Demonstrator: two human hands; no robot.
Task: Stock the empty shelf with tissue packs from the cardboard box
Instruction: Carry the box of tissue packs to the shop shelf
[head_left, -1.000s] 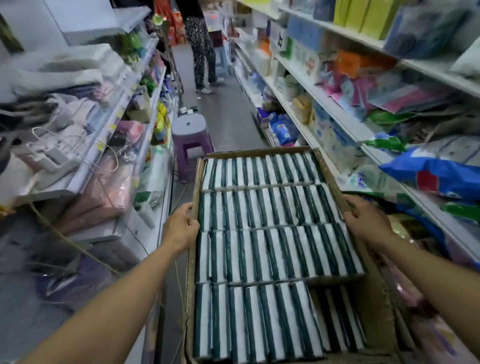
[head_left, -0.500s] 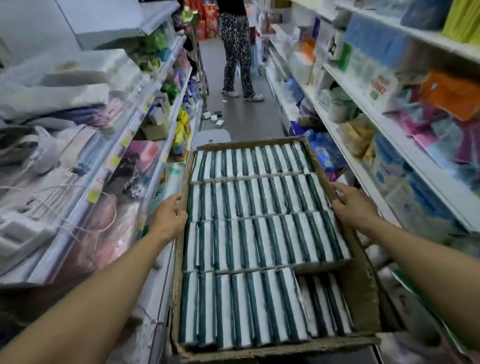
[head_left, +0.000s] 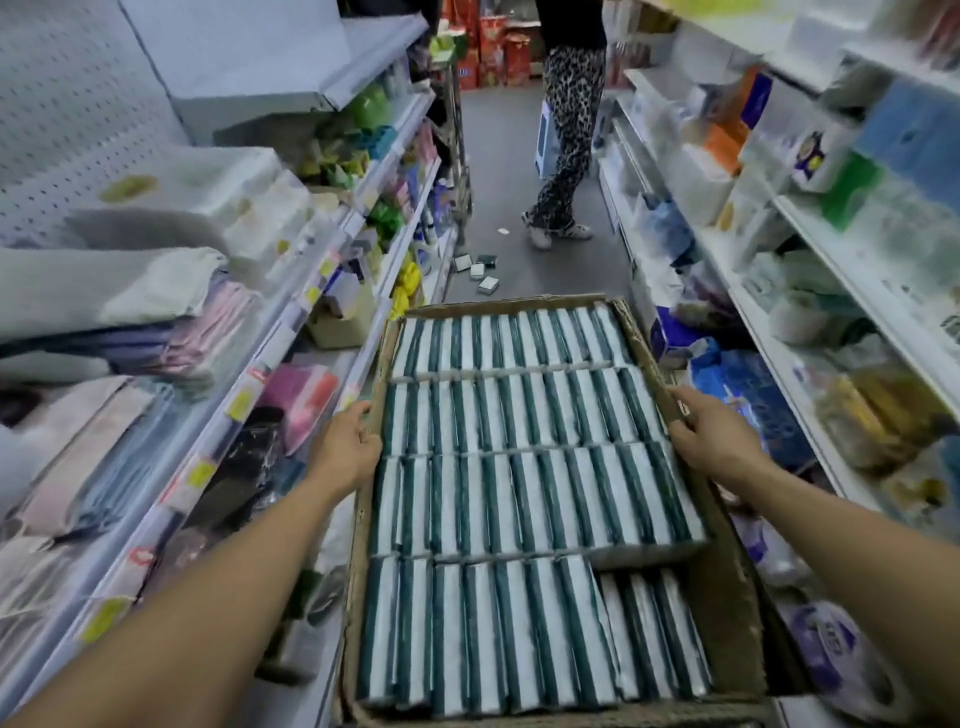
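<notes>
Head view: carton of tissue packs carried down a shop aisle

Item: cardboard box (head_left: 727, 613), open-topped, filling the lower centre of the frame. Held level between both hands, apparently so the load stays put while it is carried.

Left hand (head_left: 347, 451): grasps the box's left wall at mid-length, fingers curled over the rim.

Right hand (head_left: 710, 435): grasps the right wall opposite, fingers hooked over the edge. The matched, mid-length grips look chosen to balance the weight.

Contents: tissue packs (head_left: 519, 441), white with dark green stripes, standing on edge in four tight rows. The nearest row is short; a lower layer shows in the gap at lower right.

Surroundings: stocked shelves (head_left: 291, 332) at left and right of the frame; a few small packs on the floor (head_left: 519, 156) at upper centre; another person's legs (head_left: 566, 135) beyond them. No empty shelf is identifiable.
</notes>
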